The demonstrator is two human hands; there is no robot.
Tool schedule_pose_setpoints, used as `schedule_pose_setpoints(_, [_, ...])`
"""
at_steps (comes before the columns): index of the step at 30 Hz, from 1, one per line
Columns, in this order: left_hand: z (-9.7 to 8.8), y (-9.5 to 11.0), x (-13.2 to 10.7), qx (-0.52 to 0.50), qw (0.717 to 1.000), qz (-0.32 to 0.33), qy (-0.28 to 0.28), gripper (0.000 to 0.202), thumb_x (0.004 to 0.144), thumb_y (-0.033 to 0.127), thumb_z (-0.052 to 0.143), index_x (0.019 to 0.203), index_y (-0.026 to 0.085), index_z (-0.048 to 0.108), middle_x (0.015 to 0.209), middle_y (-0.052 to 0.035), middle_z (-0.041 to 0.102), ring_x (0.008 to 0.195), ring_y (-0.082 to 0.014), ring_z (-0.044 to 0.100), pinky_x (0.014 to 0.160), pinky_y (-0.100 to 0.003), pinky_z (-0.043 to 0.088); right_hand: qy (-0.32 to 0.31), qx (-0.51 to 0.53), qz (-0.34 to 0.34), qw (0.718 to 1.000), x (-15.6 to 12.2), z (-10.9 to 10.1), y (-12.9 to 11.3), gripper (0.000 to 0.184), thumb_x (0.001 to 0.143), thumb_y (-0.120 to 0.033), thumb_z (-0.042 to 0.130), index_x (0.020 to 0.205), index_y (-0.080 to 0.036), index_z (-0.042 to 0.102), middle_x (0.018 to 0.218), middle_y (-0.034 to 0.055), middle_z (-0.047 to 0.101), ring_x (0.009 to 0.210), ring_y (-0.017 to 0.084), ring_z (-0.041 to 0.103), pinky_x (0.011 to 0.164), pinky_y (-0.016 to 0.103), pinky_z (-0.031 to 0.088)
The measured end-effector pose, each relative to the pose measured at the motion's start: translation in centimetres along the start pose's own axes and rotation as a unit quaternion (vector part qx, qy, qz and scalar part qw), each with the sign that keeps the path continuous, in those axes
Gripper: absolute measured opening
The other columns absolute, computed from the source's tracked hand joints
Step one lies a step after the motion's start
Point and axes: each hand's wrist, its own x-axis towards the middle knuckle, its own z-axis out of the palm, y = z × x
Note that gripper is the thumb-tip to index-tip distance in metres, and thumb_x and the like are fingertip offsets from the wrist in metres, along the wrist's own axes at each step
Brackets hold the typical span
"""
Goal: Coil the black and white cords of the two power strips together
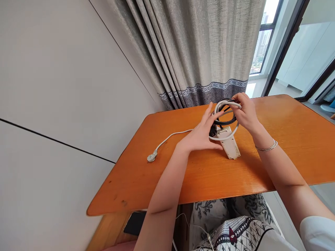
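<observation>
A bundle of looped black and white cables (226, 122) is held up over the wooden table. My right hand (245, 111) pinches the loops at their upper right. At the left side of the coil is my left hand (202, 130), its fingers spread and the thumb stretched out below. Under the loops a white power strip (230, 144) rests at a tilt, its near end on the tabletop. A black plug-like piece (213, 130) shows beside my left palm, partly hidden. From behind my left hand a white cord runs left to a white plug (152, 156) lying on the table.
The orange-brown table (136, 184) has rounded corners. Behind it hangs a grey curtain (204, 45), with a white wall panel (65, 76) at the left. Below the front edge lie a dark flat object (134, 223) and a thin white cord (200, 228).
</observation>
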Motion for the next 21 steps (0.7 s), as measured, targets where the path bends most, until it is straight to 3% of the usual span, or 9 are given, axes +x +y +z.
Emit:
schedule_pose_setpoints(4, [-0.2, 0.4, 0.3, 0.049, 0.999, -0.003, -0.007, 0.069, 0.071, 0.059, 0.081, 0.128, 0.025, 0.061, 0.165, -0.0177, 0.026, 0.154, -0.037, 0.026, 0.12, -0.057, 0.033, -0.008, -0.017, 0.004, 1.0, 0.1, 0.0, 0.4, 0.03, 0.097, -0.047, 0.051, 0.08, -0.023, 0.054, 0.078, 0.0026, 0.056, 0.072, 0.019, 0.05, 0.066, 0.032, 0.039])
schedule_pose_setpoints(10, [-1.1, -0.4, 0.3, 0.005, 1.0, 0.005, 0.026, 0.075, 0.056, 0.069, 0.085, 0.114, 0.023, 0.07, 0.157, -0.0198, 0.04, 0.147, -0.0399, 0.038, 0.118, -0.059, 0.035, -0.036, 0.0, 0.0, 0.999, 0.0, -0.1, -0.6, 0.02, 0.093, -0.032, 0.053, 0.075, -0.023, 0.054, 0.074, 0.0022, 0.057, 0.074, 0.019, 0.052, 0.069, 0.032, 0.039])
schedule_pose_setpoints(16, [-1.5, -1.1, -0.1, -0.114, 0.993, 0.01, 0.027, 0.059, 0.067, 0.066, 0.081, 0.107, 0.024, 0.074, 0.153, -0.018, 0.046, 0.134, -0.0381, 0.054, 0.106, -0.055, 0.049, -0.052, -0.007, 0.001, 0.999, -0.1, -0.3, -1.1, 0.022, 0.092, -0.031, 0.054, 0.072, -0.023, 0.054, 0.07, 0.0015, 0.056, 0.07, 0.019, 0.052, 0.065, 0.031, 0.037])
schedule_pose_setpoints(21, [-2.0, -1.3, -0.2, -0.183, 0.983, -0.016, 0.008, 0.052, 0.067, 0.063, 0.082, 0.105, 0.027, 0.078, 0.152, -0.0146, 0.05, 0.132, -0.0384, 0.057, 0.103, -0.053, 0.052, -0.056, -0.01, -0.012, 0.998, -0.1, -0.6, -1.4, 0.027, 0.092, -0.035, 0.053, 0.068, -0.023, 0.051, 0.066, 0.0013, 0.055, 0.065, 0.017, 0.049, 0.061, 0.03, 0.033])
